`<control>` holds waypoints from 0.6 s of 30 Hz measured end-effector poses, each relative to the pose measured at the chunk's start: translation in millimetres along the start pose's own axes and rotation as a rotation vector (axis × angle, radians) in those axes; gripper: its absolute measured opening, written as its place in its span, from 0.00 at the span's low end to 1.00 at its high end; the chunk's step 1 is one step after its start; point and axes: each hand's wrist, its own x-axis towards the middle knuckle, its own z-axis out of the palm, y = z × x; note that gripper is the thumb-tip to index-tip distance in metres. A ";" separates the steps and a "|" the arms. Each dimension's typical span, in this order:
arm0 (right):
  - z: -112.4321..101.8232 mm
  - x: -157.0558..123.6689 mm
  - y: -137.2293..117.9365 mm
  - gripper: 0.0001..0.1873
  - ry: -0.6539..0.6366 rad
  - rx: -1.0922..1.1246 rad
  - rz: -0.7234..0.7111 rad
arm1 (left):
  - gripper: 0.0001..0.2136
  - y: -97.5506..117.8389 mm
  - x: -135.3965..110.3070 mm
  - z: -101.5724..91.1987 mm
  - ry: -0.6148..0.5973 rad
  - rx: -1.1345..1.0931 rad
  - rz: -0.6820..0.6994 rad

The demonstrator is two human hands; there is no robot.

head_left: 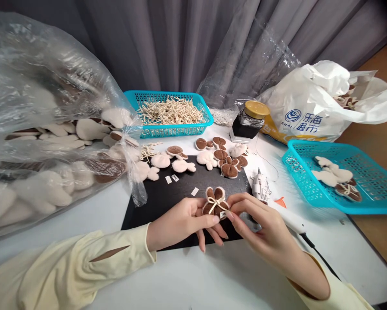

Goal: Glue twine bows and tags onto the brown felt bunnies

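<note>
Over the front of a black mat [154, 215], both my hands are at one small brown and cream plush bunny head [210, 207] with a cream cord bow. My left hand [180, 221] grips it from the left and below, the thumb along its lower edge. A small white printed label [223, 214] sits at the bunny's lower right. There, the thumb and forefinger of my right hand [261, 221] are closed at the label and the plush edge. Farther back on the mat lie several loose plush bunny heads [229, 168], some brown side up, and a few loose labels [195, 191].
A glue gun [288, 218] with a black cord lies right of the mat. Cord bows fill a blue basket [177, 130] behind; another blue basket [322, 202] at right holds plush pieces. A clear bag of plush [60, 150] stands left, a white bag [309, 107] back right.
</note>
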 end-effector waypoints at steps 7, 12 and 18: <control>3.2 0.3 -0.4 0.05 0.009 -0.003 0.000 | 0.09 -0.7 -1.6 2.3 -0.024 0.123 0.045; 5.6 0.8 -0.6 0.05 0.004 0.029 0.005 | 0.12 -2.9 -1.3 5.8 0.012 0.198 0.041; 7.2 0.2 -1.1 0.05 0.015 0.036 0.027 | 0.12 -3.5 -2.1 5.7 -0.034 0.216 0.044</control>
